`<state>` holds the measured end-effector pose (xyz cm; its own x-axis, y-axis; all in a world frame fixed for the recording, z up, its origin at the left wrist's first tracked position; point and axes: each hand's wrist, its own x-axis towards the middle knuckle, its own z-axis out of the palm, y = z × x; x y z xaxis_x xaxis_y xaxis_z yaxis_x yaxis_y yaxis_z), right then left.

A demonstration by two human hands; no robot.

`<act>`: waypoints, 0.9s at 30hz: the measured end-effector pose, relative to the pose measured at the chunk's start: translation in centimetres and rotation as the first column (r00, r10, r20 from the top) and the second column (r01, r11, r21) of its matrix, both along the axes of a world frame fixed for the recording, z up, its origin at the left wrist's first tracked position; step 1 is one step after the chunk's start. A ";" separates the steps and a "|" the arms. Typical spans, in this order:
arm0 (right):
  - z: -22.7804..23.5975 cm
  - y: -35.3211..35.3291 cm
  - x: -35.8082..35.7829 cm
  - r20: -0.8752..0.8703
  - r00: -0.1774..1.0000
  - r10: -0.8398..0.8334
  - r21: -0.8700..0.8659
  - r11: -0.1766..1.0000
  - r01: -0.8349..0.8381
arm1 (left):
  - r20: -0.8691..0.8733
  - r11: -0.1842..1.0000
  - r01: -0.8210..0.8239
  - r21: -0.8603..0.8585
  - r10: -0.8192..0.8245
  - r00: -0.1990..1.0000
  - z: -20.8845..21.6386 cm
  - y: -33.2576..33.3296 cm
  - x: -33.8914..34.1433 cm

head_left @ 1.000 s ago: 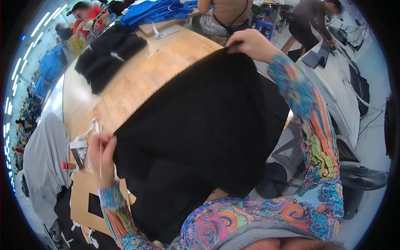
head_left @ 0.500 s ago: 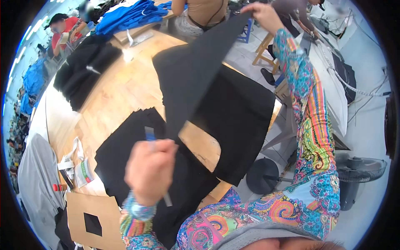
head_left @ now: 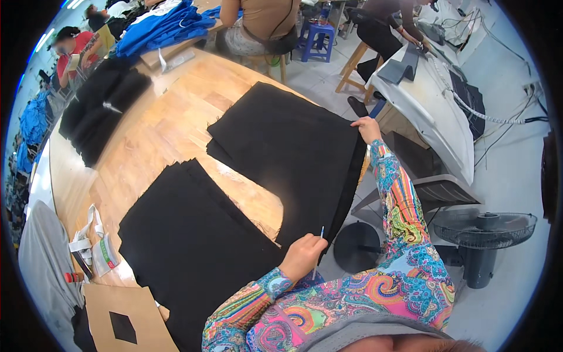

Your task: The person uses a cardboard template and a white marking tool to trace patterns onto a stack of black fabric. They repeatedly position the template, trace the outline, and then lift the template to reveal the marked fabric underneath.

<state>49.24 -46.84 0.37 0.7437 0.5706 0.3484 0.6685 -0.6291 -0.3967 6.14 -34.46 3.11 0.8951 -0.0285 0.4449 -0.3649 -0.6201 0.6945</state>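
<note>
A black fabric panel (head_left: 287, 141) lies spread over other black pieces at the right side of the wooden table. At its far right corner, my right hand (head_left: 368, 130) pinches the cloth edge. My left hand (head_left: 304, 255) is closed around a thin, pale pen-like stick (head_left: 322, 232), whose ends stick out above and below the fist. That hand rests at the panel's near edge; whether it also grips the cloth I cannot tell. A second stack of black fabric pieces (head_left: 193, 223) lies to the left, bare wood showing between the two.
A brown card with a dark cut-out (head_left: 149, 317) lies at the near left, by white straps (head_left: 88, 234). Dark cloth (head_left: 102, 108) and blue garments (head_left: 167, 26) are farther off. A fan (head_left: 484, 234) stands at the right. Other people sit or stand beyond the table.
The raised black panel has come down flat onto the pieces beneath. My right hand has lowered with its corner. My left hand has moved right, from above the left stack to the panel's near edge.
</note>
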 end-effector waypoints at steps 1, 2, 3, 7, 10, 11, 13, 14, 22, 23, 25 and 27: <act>-0.2 -0.6 0.0 -0.030 0.999 -0.044 0.008 0.999 0.044 | -0.004 1.000 0.018 -0.003 -0.018 1.000 -0.2 -0.5 0.2; -0.3 -1.1 0.1 -0.027 0.998 -0.051 -0.010 0.999 0.050 | -0.009 0.999 0.034 -0.007 -0.034 0.999 -0.4 -0.9 0.3; -0.4 -1.5 0.2 0.023 0.999 -0.047 0.005 0.999 0.047 | -0.004 0.999 0.046 -0.009 -0.046 0.999 -0.5 -1.2 0.4; -1.2 -1.9 -0.1 0.053 0.997 -0.048 0.063 0.997 0.044 | -0.024 0.997 0.079 -0.003 -0.079 0.997 -0.7 -1.9 0.6; -1.7 -3.0 0.2 0.055 0.997 -0.045 0.044 0.998 0.043 | -0.059 0.991 0.124 -0.050 -0.127 0.990 -0.9 -2.5 0.6; -1.8 -2.8 0.3 0.057 0.996 -0.063 0.030 0.998 0.062 | -0.076 0.986 0.152 -0.070 -0.158 0.985 -1.2 -2.6 0.6; -1.8 -3.3 0.7 0.067 0.992 -0.106 -0.004 0.994 0.106 | -0.085 0.972 0.198 -0.125 -0.210 0.974 -1.1 -2.9 0.5; -2.1 -3.9 1.1 0.064 0.979 -0.196 -0.063 0.978 0.200 | -0.081 0.964 0.212 -0.158 -0.227 0.970 -0.9 -2.9 0.4; 2.7 3.2 -9.2 0.235 0.972 0.018 0.089 0.995 -0.039 | -0.239 0.831 -0.445 -0.335 0.382 0.893 1.6 5.3 -8.3; 3.8 3.9 -12.1 0.223 0.969 0.103 0.100 0.987 -0.128 | -0.229 0.767 -0.576 -0.282 0.529 0.817 1.8 6.8 -10.2; 5.0 5.5 -18.0 0.175 0.944 0.281 0.112 0.947 -0.302 | -0.315 0.530 -0.782 -0.329 0.719 0.620 1.5 8.8 -14.4; 5.1 7.4 -23.4 0.107 0.898 0.426 0.128 0.890 -0.437 | -0.324 0.371 -0.874 -0.315 0.823 0.466 2.0 9.6 -18.8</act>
<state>25.85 -39.45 5.50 0.4043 0.7684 0.4961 0.8919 -0.2111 -0.3999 -12.68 -24.89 5.10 0.3805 0.9175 0.1161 0.2751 -0.2322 0.9330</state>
